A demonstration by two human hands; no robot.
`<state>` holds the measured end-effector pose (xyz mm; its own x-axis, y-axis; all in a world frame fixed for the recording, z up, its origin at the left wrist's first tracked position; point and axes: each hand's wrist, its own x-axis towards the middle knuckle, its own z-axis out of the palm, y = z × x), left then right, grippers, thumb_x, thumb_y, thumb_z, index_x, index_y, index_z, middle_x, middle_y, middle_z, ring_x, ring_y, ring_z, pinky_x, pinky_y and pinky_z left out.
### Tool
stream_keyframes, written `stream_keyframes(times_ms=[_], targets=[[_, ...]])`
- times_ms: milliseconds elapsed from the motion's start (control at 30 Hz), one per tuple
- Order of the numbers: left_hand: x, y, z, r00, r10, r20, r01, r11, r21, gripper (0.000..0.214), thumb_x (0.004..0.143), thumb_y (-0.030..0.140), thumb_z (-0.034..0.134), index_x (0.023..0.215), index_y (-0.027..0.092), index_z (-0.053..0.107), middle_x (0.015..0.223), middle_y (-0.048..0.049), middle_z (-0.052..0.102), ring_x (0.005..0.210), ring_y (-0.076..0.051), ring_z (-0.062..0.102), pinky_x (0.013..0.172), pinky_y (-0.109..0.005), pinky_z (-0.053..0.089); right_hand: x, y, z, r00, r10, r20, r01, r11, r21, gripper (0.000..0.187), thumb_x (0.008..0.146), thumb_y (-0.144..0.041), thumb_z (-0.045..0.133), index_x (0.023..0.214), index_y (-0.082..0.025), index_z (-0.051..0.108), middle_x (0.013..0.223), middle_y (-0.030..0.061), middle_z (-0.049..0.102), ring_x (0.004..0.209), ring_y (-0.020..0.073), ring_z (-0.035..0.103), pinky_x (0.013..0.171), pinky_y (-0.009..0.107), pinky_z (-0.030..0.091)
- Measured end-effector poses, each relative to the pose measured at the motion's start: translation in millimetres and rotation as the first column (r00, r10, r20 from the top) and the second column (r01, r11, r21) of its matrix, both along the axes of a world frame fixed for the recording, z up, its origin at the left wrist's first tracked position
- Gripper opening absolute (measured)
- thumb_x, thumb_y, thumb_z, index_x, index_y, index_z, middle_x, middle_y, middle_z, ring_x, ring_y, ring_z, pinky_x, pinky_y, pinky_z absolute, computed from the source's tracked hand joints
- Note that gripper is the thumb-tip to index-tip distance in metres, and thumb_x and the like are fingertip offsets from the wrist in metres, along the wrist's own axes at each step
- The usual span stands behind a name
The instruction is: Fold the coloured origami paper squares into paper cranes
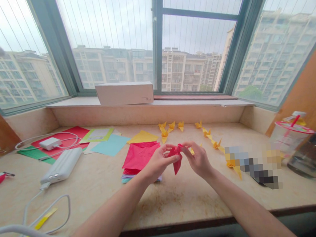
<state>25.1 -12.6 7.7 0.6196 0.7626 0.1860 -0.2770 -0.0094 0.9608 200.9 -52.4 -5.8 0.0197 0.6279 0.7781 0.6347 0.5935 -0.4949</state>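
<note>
Between my two hands, above the stone counter, is a red folded paper with a pointed end hanging down, like a partly shaped paper crane. My left hand pinches its left side. The fingertips of my right hand are closed on its upper right part. Left of my hands lies a stack of red paper sheets, with paler sheets beneath it. Yellow paper cranes stand in a curved row behind and to the right of my hands.
A power bank with a white cable, a white charger and coloured paper sheets lie at left. On the right are a blurred-out object, a cup with a red straw and a dark-lidded bottle. A white box rests on the sill.
</note>
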Motion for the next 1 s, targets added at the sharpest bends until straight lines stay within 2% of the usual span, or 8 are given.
stream_keyframes(times_ms=[100, 200, 433, 533, 633, 700, 833, 1000], targets=[[0, 2, 0.5, 0.997, 0.079, 0.015, -0.079, 0.996, -0.045, 0.043, 0.072, 0.034, 0.081, 0.104, 0.015, 0.058, 0.083, -0.0049, 0.070, 0.068, -0.012, 0.063, 0.063, -0.023, 0.043, -1, 2, 0.4, 0.998, 0.029, 0.050, -0.030, 0.999, 0.015, 0.011, 0.093, -0.032, 0.057, 0.100, -0.024, 0.060, 0.090, 0.0049, 0.070, 0.081, 0.0209, 0.065, 0.075, 0.035, 0.054], [1, 4, -0.4, 0.990, 0.144, 0.004, -0.143, 0.988, -0.059, 0.046, 0.071, 0.033, 0.082, 0.105, 0.015, 0.056, 0.082, -0.0049, 0.070, 0.065, -0.012, 0.063, 0.058, -0.021, 0.041, -3, 4, 0.8, 0.994, 0.063, 0.084, -0.065, 0.998, 0.025, 0.013, 0.090, -0.029, 0.059, 0.102, -0.025, 0.059, 0.094, 0.0056, 0.068, 0.087, 0.0222, 0.064, 0.079, 0.036, 0.053], [4, 11, -5.1, 0.931, 0.342, 0.129, -0.335, 0.940, -0.071, 0.063, 0.062, 0.024, 0.087, 0.115, 0.020, 0.054, 0.112, -0.0074, 0.063, 0.090, -0.015, 0.066, 0.075, -0.026, 0.050, -4, 4, 1.4, 0.993, 0.112, 0.028, -0.113, 0.993, 0.023, 0.007, 0.091, -0.020, 0.057, 0.095, -0.024, 0.061, 0.097, 0.0062, 0.067, 0.095, 0.0220, 0.064, 0.084, 0.037, 0.052], [4, 10, -6.4, 0.961, 0.269, 0.069, -0.264, 0.962, -0.069, 0.048, 0.070, 0.030, 0.083, 0.109, 0.015, 0.059, 0.106, -0.0100, 0.067, 0.090, -0.017, 0.065, 0.080, -0.029, 0.049, -3, 2, 1.5, 0.989, 0.142, 0.028, -0.143, 0.989, 0.035, 0.010, 0.092, -0.017, 0.056, 0.097, -0.024, 0.061, 0.105, 0.0074, 0.068, 0.102, 0.0219, 0.064, 0.088, 0.038, 0.051], [3, 9, -6.7, 0.980, 0.172, 0.102, -0.171, 0.985, -0.024, 0.034, 0.077, 0.034, 0.077, 0.101, 0.013, 0.065, 0.099, -0.0095, 0.070, 0.089, -0.017, 0.066, 0.085, -0.031, 0.048, -2, 1, 1.6, 0.984, 0.168, 0.054, -0.171, 0.983, 0.058, 0.010, 0.092, -0.017, 0.056, 0.098, -0.025, 0.060, 0.113, 0.0083, 0.068, 0.108, 0.0220, 0.063, 0.090, 0.040, 0.051], [3, 8, -6.2, 0.975, 0.173, 0.137, -0.174, 0.985, -0.006, 0.029, 0.078, 0.033, 0.076, 0.099, 0.014, 0.066, 0.099, -0.0081, 0.071, 0.091, -0.017, 0.065, 0.086, -0.030, 0.048, -1, 1, 2.0, 0.981, 0.178, 0.072, -0.184, 0.980, 0.079, 0.011, 0.091, -0.017, 0.058, 0.098, -0.025, 0.060, 0.115, 0.0081, 0.069, 0.111, 0.0222, 0.062, 0.092, 0.041, 0.051], [4, 6, -3.0, 0.956, 0.215, 0.198, -0.217, 0.976, -0.012, 0.028, 0.076, 0.030, 0.078, 0.096, 0.016, 0.065, 0.097, -0.0064, 0.073, 0.093, -0.018, 0.066, 0.085, -0.028, 0.048, -1, 0, 4.3, 0.975, 0.175, 0.141, -0.191, 0.975, 0.113, 0.014, 0.090, -0.014, 0.060, 0.097, -0.026, 0.061, 0.113, 0.0063, 0.071, 0.115, 0.0233, 0.061, 0.096, 0.044, 0.048], [2, 3, 0.3, 0.952, 0.150, 0.266, -0.140, 0.989, -0.057, 0.035, 0.075, 0.027, 0.080, 0.098, 0.019, 0.054, 0.089, -0.0030, 0.072, 0.078, -0.015, 0.068, 0.078, -0.029, 0.050, -1, -3, 8.5, 0.958, 0.184, 0.218, -0.212, 0.971, 0.114, 0.009, 0.088, -0.021, 0.062, 0.095, -0.026, 0.061, 0.119, 0.0059, 0.070, 0.117, 0.0264, 0.058, 0.099, 0.048, 0.042]])
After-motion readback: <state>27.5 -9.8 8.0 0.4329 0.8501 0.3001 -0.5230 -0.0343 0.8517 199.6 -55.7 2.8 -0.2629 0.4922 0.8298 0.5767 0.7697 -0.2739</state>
